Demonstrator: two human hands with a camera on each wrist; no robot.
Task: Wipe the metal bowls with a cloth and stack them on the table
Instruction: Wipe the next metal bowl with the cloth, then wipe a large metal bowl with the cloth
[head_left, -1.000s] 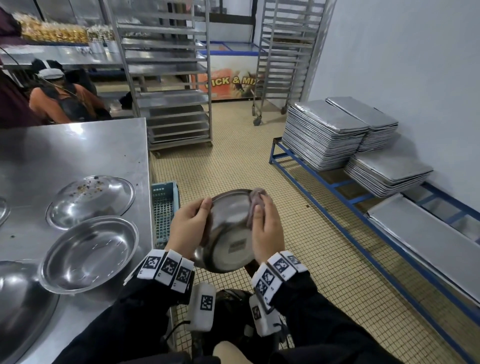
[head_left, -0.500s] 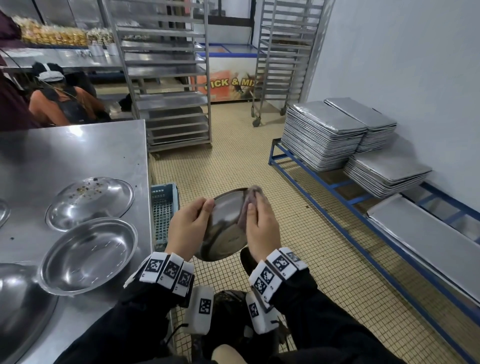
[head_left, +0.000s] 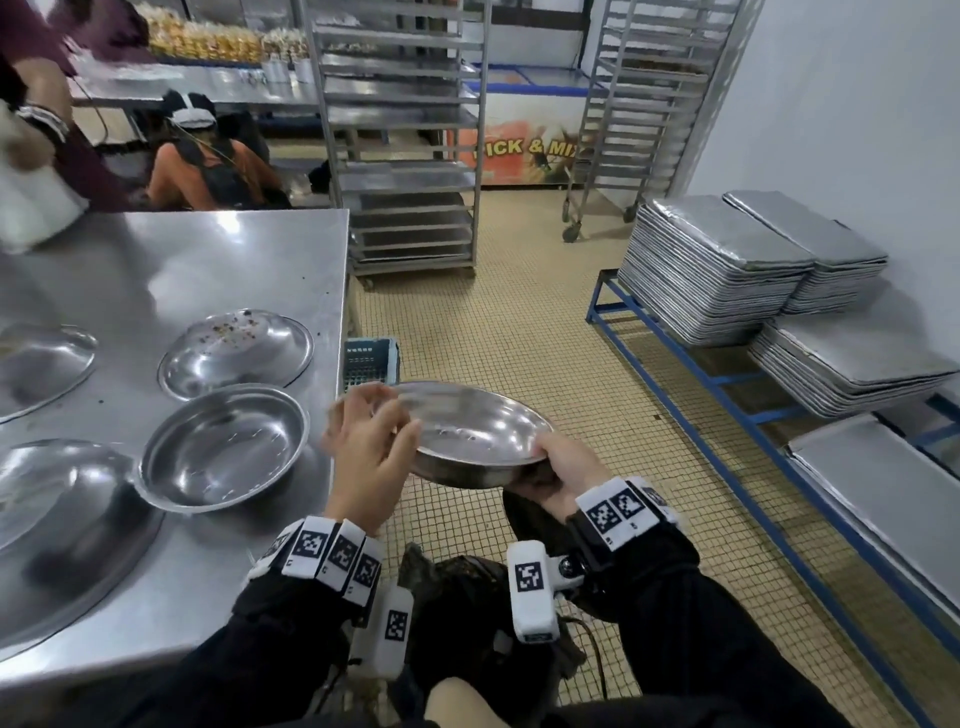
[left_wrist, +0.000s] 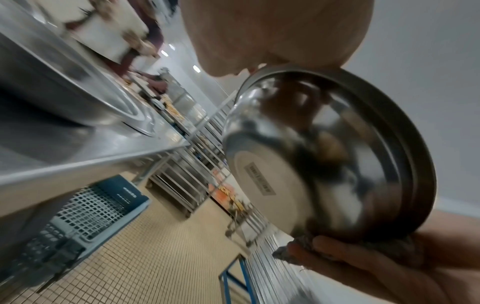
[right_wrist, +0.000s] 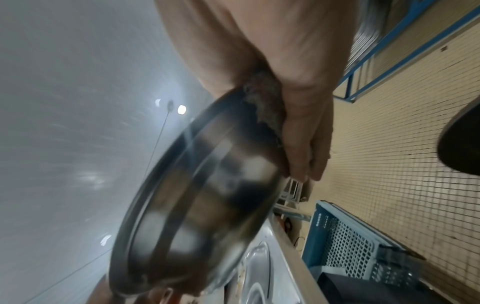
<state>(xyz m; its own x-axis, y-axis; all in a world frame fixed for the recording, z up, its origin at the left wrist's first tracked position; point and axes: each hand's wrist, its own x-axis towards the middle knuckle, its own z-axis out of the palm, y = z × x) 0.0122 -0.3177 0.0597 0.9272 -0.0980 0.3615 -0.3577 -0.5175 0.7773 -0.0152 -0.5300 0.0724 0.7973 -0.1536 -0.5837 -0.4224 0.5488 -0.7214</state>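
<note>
Right now I hold a metal bowl (head_left: 470, 434) level and open side up, out past the table's (head_left: 218, 260) right edge, over the tiled floor (head_left: 519, 322). My left hand (head_left: 366, 449) grips its left rim, thumb on top and fingers curled over the edge. My right hand (head_left: 558, 473) has the right side: thumb lying on the rim, fingers curled underneath. From the right wrist view, a grey-brown cloth (right_wrist: 265, 102) is pressed between my right fingers (right_wrist: 306, 144) and the bowl's outer wall; the left wrist view shows the same cloth (left_wrist: 293, 253) bunched under the base, which carries a rectangular label.

On the table, a second bowl (head_left: 223, 447) sits upright near the right edge, just beside my left hand. Behind it lies a third bowl (head_left: 236, 351) with brown crumbs in it. A much larger bowl (head_left: 62, 525) sits at the near left, its rim touching or just under the second bowl; I cannot tell which. Another one (head_left: 41, 364) is cut off at the left edge.

A blue plastic crate (head_left: 370, 358) stands on the floor beside the table. Stacks of baking trays (head_left: 711, 265) rest on a blue rack (head_left: 727, 384) along the right wall. Two tall wheeled shelf racks (head_left: 405, 156) stand farther back. Another person's arm (head_left: 47, 119) reaches over the table's far left corner, and someone else (head_left: 208, 166) crouches behind the table.
</note>
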